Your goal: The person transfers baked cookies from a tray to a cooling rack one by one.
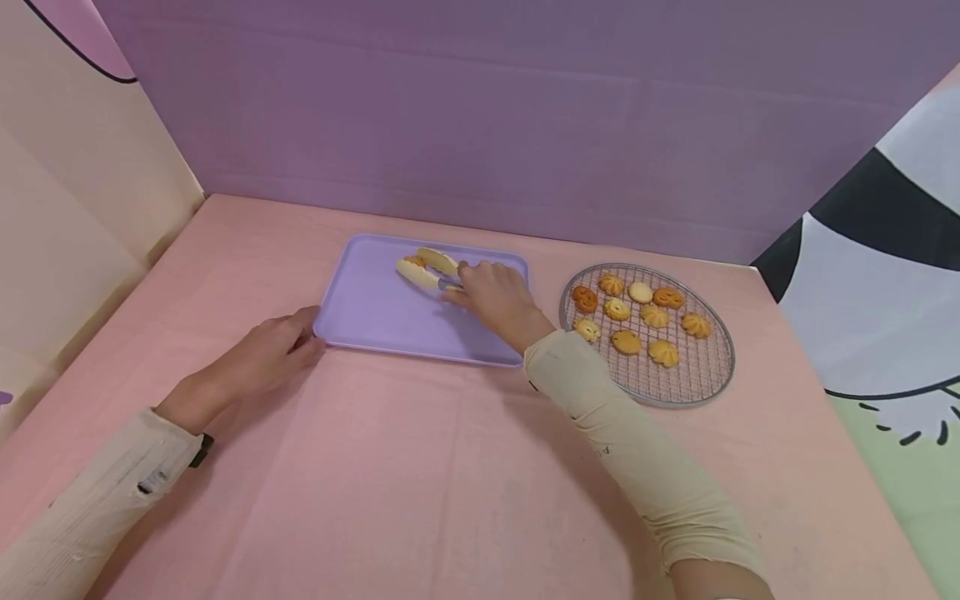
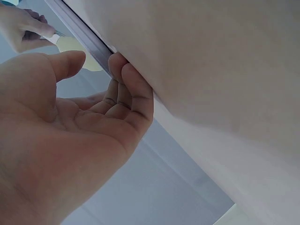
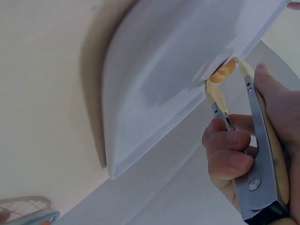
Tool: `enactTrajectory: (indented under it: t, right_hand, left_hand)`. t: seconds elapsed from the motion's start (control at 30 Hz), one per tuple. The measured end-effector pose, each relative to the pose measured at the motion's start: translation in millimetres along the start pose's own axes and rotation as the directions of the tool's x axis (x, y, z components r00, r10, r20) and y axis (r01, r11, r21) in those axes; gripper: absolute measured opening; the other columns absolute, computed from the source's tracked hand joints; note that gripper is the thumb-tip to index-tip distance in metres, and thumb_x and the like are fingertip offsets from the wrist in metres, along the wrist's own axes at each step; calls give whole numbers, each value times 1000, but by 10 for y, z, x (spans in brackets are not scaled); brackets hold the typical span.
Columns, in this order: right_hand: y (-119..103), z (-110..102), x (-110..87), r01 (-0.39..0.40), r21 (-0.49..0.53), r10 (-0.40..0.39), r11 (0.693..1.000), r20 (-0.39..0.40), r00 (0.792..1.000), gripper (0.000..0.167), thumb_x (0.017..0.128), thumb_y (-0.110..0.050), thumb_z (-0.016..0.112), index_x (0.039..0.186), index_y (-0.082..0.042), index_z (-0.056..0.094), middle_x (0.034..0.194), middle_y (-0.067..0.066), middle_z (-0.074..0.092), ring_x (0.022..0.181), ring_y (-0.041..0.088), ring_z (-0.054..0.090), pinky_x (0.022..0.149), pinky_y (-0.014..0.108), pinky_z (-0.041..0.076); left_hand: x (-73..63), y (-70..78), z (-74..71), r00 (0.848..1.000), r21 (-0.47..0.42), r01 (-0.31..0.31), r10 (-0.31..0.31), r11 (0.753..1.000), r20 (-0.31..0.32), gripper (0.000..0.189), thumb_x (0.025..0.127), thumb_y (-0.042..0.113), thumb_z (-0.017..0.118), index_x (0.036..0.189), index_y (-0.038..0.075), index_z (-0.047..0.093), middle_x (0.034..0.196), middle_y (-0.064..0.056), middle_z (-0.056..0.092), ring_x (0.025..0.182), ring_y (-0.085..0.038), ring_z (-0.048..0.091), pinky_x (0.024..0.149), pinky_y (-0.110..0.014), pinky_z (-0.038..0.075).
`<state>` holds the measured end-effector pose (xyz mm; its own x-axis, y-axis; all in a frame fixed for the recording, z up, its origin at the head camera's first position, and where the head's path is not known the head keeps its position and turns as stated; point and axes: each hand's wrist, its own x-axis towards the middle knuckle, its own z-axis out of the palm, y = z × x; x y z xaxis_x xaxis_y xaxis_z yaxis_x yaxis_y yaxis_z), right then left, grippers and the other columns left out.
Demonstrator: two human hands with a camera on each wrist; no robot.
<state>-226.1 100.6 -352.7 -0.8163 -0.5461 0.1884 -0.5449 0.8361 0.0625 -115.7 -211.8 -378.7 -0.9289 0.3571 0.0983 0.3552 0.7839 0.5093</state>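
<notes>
My right hand (image 1: 495,302) holds metal tongs (image 3: 262,154) with cream-coloured tips over the lilac tray (image 1: 375,321). In the right wrist view, fingers and thumb wrap around the two arms of the tongs. An orange-brown cookie (image 3: 223,71) sits between the tips, close over the tray, and partly hidden by them in the head view. At the tray's near left corner is my left hand (image 1: 270,354). Its bent fingertips touch the rim in the left wrist view, while the thumb stands apart from the fingers.
A round wire rack (image 1: 705,375) right of the tray carries several cookies (image 1: 626,342) of different shapes. Pink cloth (image 1: 390,483) covers the table. A purple wall panel (image 1: 510,125) stands behind, with printed panels at both sides.
</notes>
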Motion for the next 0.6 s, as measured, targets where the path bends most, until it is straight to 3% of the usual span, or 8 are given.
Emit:
enactTrajectory:
  t: [0.23, 0.47, 0.6]
  right_hand:
    - [-53, 11, -10, 3, -50, -3, 999, 8, 1000, 60, 94, -49, 63, 130, -1, 62, 76, 8, 64, 60, 18, 53, 52, 35, 51]
    - [-59, 8, -19, 2, -67, 0, 998, 18, 1000, 59, 95, -49, 62, 132, -4, 61, 76, 7, 63, 59, 17, 52, 50, 34, 48]
    - [-9, -10, -32, -4, -72, 6, 997, 27, 1000, 60, 95, -51, 61, 134, -6, 60, 77, 8, 64, 61, 20, 55, 52, 36, 49]
  left_hand:
    - [-2, -22, -3, 1000, -3, 24, -24, 1000, 8, 51, 100, 13, 57, 142, -7, 36, 80, -5, 53, 73, -19, 51, 68, -36, 43]
    - [-6, -27, 13, 1000, -1, 17, -17, 1000, -10, 55, 100, 13, 57, 144, -9, 34, 82, -5, 56, 74, -19, 52, 70, -36, 44]
    - [7, -15, 15, 1000, 5, 8, -8, 1000, -11, 50, 99, 13, 59, 140, -8, 39, 79, -4, 53, 73, -18, 51, 68, -34, 42]
